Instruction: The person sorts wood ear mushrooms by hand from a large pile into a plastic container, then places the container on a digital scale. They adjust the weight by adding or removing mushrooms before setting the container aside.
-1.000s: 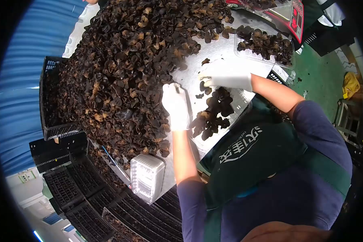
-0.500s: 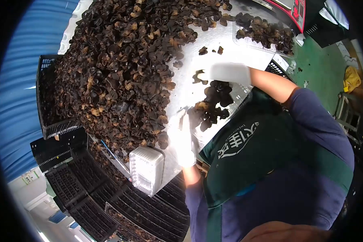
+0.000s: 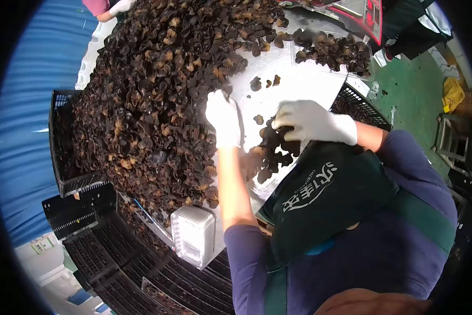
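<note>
A large heap of dark brown wood ear mushrooms (image 3: 157, 105) covers much of the white table (image 3: 309, 84). My left hand (image 3: 223, 118), in a white glove, is closed at the heap's right edge; what its fingers hold, if anything, is hidden. My right hand (image 3: 307, 122), also gloved, curls its fingers around dark wood ear mushrooms (image 3: 270, 140) in front of my apron. These mushrooms lie in a clear plastic tray, only partly visible. A few loose pieces (image 3: 256, 84) are scattered on the table beyond my right hand.
A filled clear tray (image 3: 336, 51) stands near a red scale (image 3: 370, 18). Stacked clear trays (image 3: 193, 236) sit at the table's lower corner. Black crates (image 3: 147, 262) lie below, another (image 3: 364, 107) at right. Another person's gloved hand (image 3: 121, 7) reaches in at top left.
My left hand has moved up from beside the mushrooms in front of me to the heap's edge. My right hand has shifted down onto the mushrooms. Another person's hand has appeared at top left.
</note>
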The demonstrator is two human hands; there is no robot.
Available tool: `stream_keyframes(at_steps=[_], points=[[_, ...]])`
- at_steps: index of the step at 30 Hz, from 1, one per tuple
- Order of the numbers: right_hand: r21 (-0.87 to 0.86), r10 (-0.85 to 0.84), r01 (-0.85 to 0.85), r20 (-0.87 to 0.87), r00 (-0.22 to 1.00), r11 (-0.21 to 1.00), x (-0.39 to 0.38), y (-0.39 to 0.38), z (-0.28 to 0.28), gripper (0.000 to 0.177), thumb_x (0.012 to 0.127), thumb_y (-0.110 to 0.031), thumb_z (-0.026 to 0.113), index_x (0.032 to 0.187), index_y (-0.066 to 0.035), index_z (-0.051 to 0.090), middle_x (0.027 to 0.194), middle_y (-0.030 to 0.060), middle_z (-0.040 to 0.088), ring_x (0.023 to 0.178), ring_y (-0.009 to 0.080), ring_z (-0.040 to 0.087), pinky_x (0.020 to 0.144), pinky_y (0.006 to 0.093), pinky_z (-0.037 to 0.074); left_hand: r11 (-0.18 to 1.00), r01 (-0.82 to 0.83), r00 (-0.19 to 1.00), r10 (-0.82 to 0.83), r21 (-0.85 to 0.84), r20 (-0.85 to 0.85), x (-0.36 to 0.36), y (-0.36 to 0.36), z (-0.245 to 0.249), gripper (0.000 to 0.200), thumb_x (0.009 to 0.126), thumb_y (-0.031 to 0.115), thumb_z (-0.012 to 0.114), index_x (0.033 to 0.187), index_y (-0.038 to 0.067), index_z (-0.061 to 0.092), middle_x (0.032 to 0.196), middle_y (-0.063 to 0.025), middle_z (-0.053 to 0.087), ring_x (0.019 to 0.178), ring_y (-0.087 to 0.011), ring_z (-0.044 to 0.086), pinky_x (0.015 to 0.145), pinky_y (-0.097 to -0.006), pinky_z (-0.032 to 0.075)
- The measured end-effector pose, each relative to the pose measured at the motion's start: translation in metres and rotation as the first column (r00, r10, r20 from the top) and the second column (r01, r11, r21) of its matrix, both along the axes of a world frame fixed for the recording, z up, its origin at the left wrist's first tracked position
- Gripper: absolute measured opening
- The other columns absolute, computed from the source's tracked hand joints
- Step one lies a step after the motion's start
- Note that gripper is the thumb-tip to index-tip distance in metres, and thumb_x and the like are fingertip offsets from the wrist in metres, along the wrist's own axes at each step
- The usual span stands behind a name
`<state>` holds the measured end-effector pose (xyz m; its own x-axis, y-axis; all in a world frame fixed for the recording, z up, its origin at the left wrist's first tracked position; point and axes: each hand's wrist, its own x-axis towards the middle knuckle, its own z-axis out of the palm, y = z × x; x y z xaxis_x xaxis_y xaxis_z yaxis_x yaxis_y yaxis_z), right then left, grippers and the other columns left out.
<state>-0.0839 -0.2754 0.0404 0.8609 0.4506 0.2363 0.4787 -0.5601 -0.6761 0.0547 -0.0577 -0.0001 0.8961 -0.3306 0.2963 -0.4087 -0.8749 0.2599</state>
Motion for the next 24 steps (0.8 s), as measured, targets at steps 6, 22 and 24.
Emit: stream_keyframes(at_steps=[6, 22, 24], points=[[0.107, -0.311, 0.314, -0.045, 0.949, 0.943, 0.058, -0.015, -0.028, 0.037, 0.088, -0.025, 0.063, 0.121, -0.007, 0.063, 0.111, 0.0128, 0.059, 0.102, 0.0276, 0.059, 0.088, 0.039, 0.048, 0.94, 0.055, 0.975, -0.124, -0.337, -0.187, -0.046, 0.006, 0.036, 0.021, 0.078, 0.004, 0.064, 0.098, 0.009, 0.069, 0.091, -0.0089, 0.063, 0.077, -0.0244, 0.062, 0.073, -0.0336, 0.051], [0.311, -0.158, 0.231, -0.24, 0.958, 0.922, 0.076, -0.014, -0.04, 0.03, 0.091, -0.012, 0.057, 0.12, -0.003, 0.06, 0.121, 0.0126, 0.058, 0.112, 0.0264, 0.056, 0.096, 0.0348, 0.045, 0.889, 0.162, 0.908, -0.304, -0.428, -0.287, -0.051, 0.008, 0.034, 0.009, 0.08, 0.002, 0.068, 0.088, 0.001, 0.07, 0.083, -0.0101, 0.062, 0.073, -0.018, 0.063, 0.068, -0.0295, 0.05], [0.386, -0.061, 0.124, -0.172, 0.983, 0.914, 0.056, -0.017, -0.022, 0.023, 0.088, -0.005, 0.058, 0.11, -0.005, 0.065, 0.111, 0.009, 0.061, 0.106, 0.024, 0.058, 0.092, 0.0339, 0.047, 0.887, 0.169, 0.921, -0.297, -0.43, -0.251, -0.071, 0.009, 0.052, 0.008, 0.08, 0.001, 0.067, 0.087, 0.001, 0.068, 0.083, -0.0099, 0.063, 0.075, -0.0187, 0.063, 0.069, -0.0297, 0.05]])
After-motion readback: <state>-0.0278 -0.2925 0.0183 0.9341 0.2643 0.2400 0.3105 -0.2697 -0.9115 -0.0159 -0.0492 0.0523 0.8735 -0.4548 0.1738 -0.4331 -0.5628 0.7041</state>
